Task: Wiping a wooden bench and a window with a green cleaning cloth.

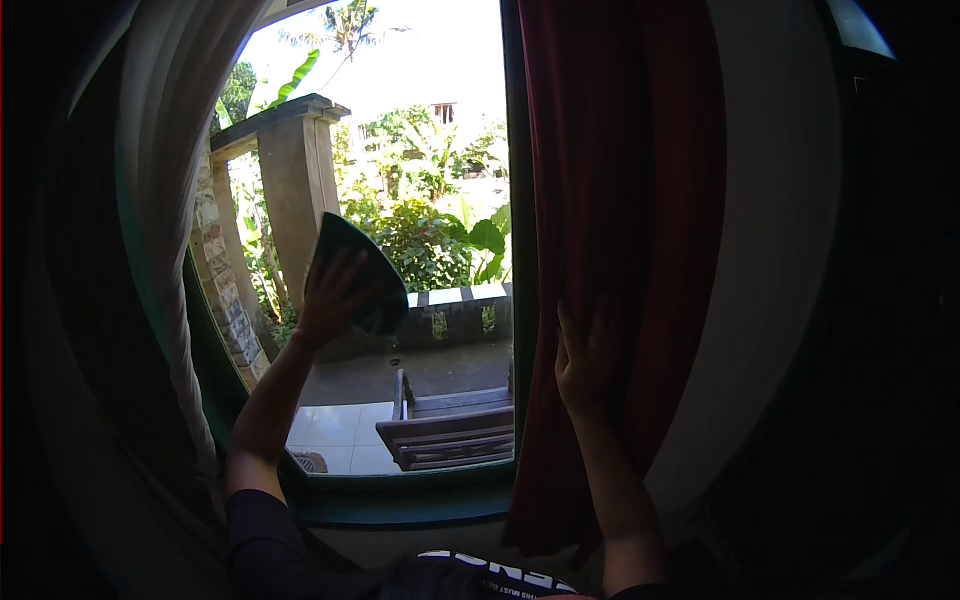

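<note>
My left hand [337,289] is raised with spread fingers and presses a dark green cloth [367,262] flat against the window pane [450,225]. The cloth hangs in a rounded shape on the glass, left of the middle. On the other side, my right hand [585,360] lies against the red curtain [622,187], fingers extended upward over its folds. Whether those fingers pinch any fabric cannot be told in the dim light.
A dark green window frame [525,225] surrounds the pane. At the left hangs a pale curtain [161,112]. Beyond the glass are a wooden bench [457,439], a low wall [427,330], a pillar [289,180] and plants. A white wall [772,187] stands at the right.
</note>
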`<state>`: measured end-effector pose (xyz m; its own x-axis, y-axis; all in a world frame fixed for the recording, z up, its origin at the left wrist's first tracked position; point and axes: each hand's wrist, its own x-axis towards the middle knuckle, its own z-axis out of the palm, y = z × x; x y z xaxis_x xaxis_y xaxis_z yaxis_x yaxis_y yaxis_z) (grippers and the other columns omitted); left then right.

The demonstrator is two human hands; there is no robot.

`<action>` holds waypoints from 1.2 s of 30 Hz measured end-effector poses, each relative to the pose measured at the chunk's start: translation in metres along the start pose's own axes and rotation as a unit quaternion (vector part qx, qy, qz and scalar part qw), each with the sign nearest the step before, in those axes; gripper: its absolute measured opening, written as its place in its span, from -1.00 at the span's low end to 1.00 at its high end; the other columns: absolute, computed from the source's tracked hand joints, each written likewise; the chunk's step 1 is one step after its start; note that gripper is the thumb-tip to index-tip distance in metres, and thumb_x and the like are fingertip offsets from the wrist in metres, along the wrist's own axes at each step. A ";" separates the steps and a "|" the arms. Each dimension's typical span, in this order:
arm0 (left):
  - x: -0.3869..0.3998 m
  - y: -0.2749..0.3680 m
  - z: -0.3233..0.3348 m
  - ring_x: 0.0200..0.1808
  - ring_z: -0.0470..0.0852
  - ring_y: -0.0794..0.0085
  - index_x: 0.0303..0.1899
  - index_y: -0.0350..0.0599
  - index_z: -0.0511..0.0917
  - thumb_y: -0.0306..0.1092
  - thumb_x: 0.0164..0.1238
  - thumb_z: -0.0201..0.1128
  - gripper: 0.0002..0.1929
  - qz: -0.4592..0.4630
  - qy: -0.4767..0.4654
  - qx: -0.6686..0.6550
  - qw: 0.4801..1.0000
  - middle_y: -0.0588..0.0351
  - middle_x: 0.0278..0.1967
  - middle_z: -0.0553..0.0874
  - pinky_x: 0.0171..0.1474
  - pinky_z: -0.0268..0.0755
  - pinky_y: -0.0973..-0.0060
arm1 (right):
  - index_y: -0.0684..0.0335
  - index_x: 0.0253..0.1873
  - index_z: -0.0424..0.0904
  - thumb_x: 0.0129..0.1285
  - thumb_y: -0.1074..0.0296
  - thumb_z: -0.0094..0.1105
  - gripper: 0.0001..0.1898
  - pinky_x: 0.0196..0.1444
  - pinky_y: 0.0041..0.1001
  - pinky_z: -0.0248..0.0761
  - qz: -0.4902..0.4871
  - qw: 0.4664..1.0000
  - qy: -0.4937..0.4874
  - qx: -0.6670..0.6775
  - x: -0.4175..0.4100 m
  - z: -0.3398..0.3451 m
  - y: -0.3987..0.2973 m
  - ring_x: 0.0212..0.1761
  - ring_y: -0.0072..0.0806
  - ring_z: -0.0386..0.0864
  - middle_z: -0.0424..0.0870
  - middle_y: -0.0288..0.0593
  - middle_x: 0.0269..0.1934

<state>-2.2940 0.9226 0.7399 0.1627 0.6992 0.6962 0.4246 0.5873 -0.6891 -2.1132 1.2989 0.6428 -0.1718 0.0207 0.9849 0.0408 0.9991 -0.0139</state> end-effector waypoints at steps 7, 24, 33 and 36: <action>0.039 -0.036 0.002 0.57 0.07 -0.06 0.36 0.34 0.51 -0.10 0.32 0.31 -0.46 -0.352 0.161 0.090 0.918 -0.24 0.54 0.11 0.53 -0.20 -0.11 | -0.14 0.45 0.39 0.41 0.28 0.08 -0.49 0.45 0.14 0.16 0.009 1.000 -0.014 -0.026 0.000 0.003 -0.006 0.46 0.23 0.25 0.29 0.27 0.41; 0.080 -0.087 -0.007 0.50 0.29 0.15 0.34 0.24 0.51 -0.21 0.39 0.25 -0.52 -0.221 0.154 0.079 0.960 0.12 0.46 0.39 0.49 -0.06 -0.09 | -0.09 0.40 0.46 0.38 0.26 0.16 -0.51 0.46 0.10 0.15 0.001 0.999 -0.030 -0.033 0.003 -0.007 -0.007 0.45 0.30 0.24 0.26 0.39 0.41; 0.086 0.121 0.053 0.49 0.30 0.20 0.31 0.27 0.48 -0.22 0.25 0.27 -0.46 0.045 -0.044 -0.046 0.997 0.14 0.48 0.34 0.51 0.04 -0.06 | -0.17 0.46 0.37 0.41 0.30 0.06 -0.47 0.47 0.17 0.11 0.013 1.000 -0.009 -0.018 -0.001 0.002 0.000 0.46 0.23 0.24 0.26 0.25 0.43; 0.072 0.136 0.072 0.50 0.30 0.27 0.34 0.36 0.43 -0.17 0.32 0.21 -0.47 0.214 -0.061 -0.140 0.965 0.24 0.49 0.33 0.51 0.08 0.03 | -0.18 0.46 0.36 0.41 0.30 0.05 -0.47 0.47 0.18 0.11 0.011 1.000 0.006 0.002 -0.001 0.005 0.002 0.47 0.23 0.23 0.25 0.24 0.44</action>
<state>-2.2885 1.0820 0.6821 0.2769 0.9062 0.3196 0.5690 0.1134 -0.8145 -2.1179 1.3011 0.6407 -0.1588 0.0426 0.9864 0.0414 0.9985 -0.0364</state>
